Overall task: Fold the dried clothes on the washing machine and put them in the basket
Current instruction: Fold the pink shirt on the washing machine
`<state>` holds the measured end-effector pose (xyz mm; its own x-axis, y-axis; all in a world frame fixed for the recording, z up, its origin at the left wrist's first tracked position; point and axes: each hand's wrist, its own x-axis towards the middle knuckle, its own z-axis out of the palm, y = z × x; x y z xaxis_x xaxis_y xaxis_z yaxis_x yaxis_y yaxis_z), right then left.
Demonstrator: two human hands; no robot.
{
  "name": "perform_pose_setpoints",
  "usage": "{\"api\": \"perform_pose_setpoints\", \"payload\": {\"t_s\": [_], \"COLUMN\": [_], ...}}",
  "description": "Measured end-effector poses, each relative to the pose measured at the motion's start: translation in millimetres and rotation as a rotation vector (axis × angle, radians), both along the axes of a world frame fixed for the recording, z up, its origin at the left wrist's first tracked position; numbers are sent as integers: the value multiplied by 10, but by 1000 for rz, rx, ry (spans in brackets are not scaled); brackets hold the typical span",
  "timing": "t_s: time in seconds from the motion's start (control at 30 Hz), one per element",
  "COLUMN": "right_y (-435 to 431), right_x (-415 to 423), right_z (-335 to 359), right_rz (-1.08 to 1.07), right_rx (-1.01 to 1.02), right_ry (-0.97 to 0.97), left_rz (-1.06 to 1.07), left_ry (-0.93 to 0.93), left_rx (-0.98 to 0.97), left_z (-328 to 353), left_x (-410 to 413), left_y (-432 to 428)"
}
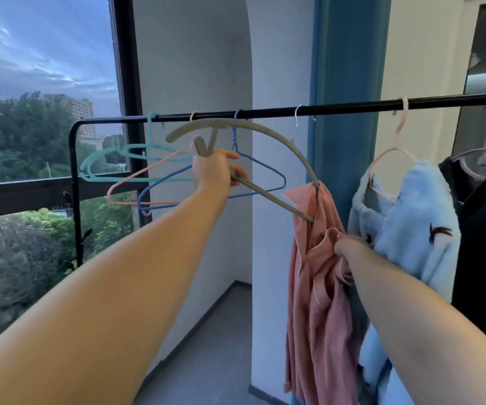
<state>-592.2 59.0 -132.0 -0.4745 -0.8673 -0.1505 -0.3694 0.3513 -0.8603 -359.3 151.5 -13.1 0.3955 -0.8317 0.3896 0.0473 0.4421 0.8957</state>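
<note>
Matt grey hanger (268, 135), soft pink cloth garment (317, 287) (fluffy blue one (419, 217) beside).

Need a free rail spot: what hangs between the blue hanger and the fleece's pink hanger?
Head view: a thin wire hook hangs there; the rail looks otherwise bare.

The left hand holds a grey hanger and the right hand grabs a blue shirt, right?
Not quite. The left hand does hold the grey hanger, but the right hand grips a pink garment, not a blue one. The head view shows it; the light blue garment hangs beside it.
</note>
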Motion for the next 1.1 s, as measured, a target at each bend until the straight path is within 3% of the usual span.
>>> {"api": "perform_pose_setpoints", "payload": {"t_s": [0.07, 0.13, 0.2, 0.3, 0.33, 0.47, 0.5, 0.57, 0.6, 0.73, 0.83, 0.9, 1.0, 1.1], "right_y": [-92, -69, 2, -47, -16, 205, 112, 40, 49, 39, -63, -35, 46, 215], "right_x": [0, 57, 150, 156, 185, 436, 451, 391, 378, 528, 576, 628, 716, 817], "right_z": [-168, -246, -249, -273, -249, -246, -339, -548, -599, -689, -693, -681, -589, -490], "right_rz": [136, 221, 224, 319, 312, 267, 279, 299, 285, 378, 515, 592, 826, 1072], "right_rx": [108, 206, 159, 151, 85, -181, -118, 227, 293, 167, 21, -42, 85, 258], "right_ry": [410, 520, 486, 598, 534, -86, -7, 412, 556, 602, 552, 355, 144, 13], "left_rz": [21, 23, 8, 7, 7, 5, -4, -31, -36, -34, -52, -76, -160, -244], "left_ry": [12, 19, 18, 30, 33, 61, 69, 75, 71, 39, -116, -310, -573, -789], "left_rx": [10, 12, 4, -10, -11, -9, -4, 13, 21, 50, 94, 121, 143, 319], "left_z": [57, 72, 53, 8, 0, -27, -41, -94, -119, -192, -281, -389, -627, -945], "left_x": [19, 24, 22, 18, 16, 10, 16, 18, 20, 33, 80, 150, 295, 460], "left_y": [-21, -21, -6, -14, -21, -50, -56, -73, -82, -87, -97, -77, -15, 26]}}
